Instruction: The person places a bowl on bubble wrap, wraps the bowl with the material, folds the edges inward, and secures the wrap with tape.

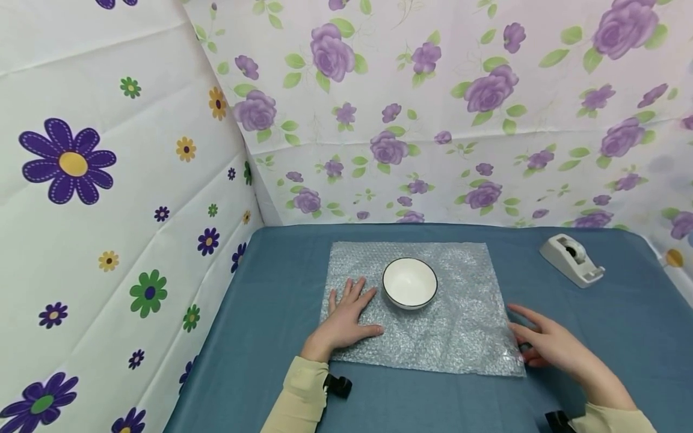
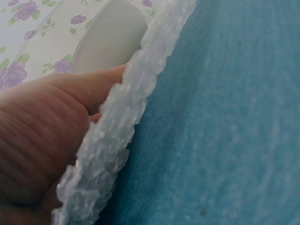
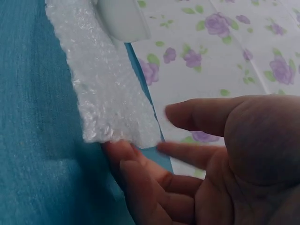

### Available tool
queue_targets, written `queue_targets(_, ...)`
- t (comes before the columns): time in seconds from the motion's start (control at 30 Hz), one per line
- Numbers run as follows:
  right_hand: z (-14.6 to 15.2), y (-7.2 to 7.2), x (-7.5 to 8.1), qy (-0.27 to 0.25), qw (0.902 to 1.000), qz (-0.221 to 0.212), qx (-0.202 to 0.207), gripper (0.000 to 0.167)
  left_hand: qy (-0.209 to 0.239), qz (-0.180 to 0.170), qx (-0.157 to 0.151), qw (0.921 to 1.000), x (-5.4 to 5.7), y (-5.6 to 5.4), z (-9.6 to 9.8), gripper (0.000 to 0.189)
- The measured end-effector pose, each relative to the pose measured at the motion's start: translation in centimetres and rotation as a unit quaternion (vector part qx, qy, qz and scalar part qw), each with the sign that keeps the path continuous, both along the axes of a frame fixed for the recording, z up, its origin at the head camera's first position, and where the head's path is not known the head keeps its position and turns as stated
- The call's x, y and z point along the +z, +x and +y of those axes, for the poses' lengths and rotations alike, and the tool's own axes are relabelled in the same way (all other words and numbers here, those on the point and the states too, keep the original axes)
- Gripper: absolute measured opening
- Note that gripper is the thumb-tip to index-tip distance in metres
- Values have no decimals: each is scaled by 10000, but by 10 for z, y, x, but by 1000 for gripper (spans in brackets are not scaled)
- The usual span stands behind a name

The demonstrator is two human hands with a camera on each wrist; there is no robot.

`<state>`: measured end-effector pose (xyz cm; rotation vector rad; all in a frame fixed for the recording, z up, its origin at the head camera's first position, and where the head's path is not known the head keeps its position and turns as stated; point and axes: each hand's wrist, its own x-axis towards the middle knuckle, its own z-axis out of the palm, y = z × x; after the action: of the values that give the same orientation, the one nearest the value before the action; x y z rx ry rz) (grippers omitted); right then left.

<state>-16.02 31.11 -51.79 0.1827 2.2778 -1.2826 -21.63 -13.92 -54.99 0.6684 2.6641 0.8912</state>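
A sheet of bubble wrap (image 1: 455, 325) lies flat on the blue cloth, and a white bowl (image 1: 409, 282) with a dark rim stands upright on it, above its middle. My left hand (image 1: 346, 319) rests on the sheet's left part with fingers spread, just left of the bowl. Beside the sheet's right edge is my right hand (image 1: 552, 343), thumb and fingers apart. In the right wrist view, its lower fingers (image 3: 140, 173) reach the edge of the bubble wrap (image 3: 103, 84), while the thumb stays clear of it. Part of the bowl (image 3: 124, 18) shows beyond.
A white tape dispenser (image 1: 572, 260) sits at the back right of the blue-covered table (image 1: 260, 337). Flower-printed curtains (image 1: 379, 120) hang behind and along the left side. Each wrist wears a small black camera (image 1: 338, 386).
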Motion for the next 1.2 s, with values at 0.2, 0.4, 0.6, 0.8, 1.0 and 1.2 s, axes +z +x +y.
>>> queue_targets(0.2,8,9,0,-358,9973,205,606,36,6,-2,-15,10000,-1,0,0,91)
queue_targets(0.4,13,9,-2,-138,9925,651,1024,33,-7,5,12,10000,0,0,0,91)
queue_targets(0.6,17,9,-1,-77,9842,1109,1376,29,-7,-8,15,10000,1,0,0,91)
queue_targets(0.8,14,8,2,21,9847,1170,1292,27,-3,-3,20,10000,1,0,1,91)
queue_targets(1.0,12,7,3,139,9823,1382,1253,23,68,64,3,10000,1,0,1,91)
queue_targets(1.2,16,7,6,221,9802,1489,1286,17,42,52,-7,10000,1,0,1,92)
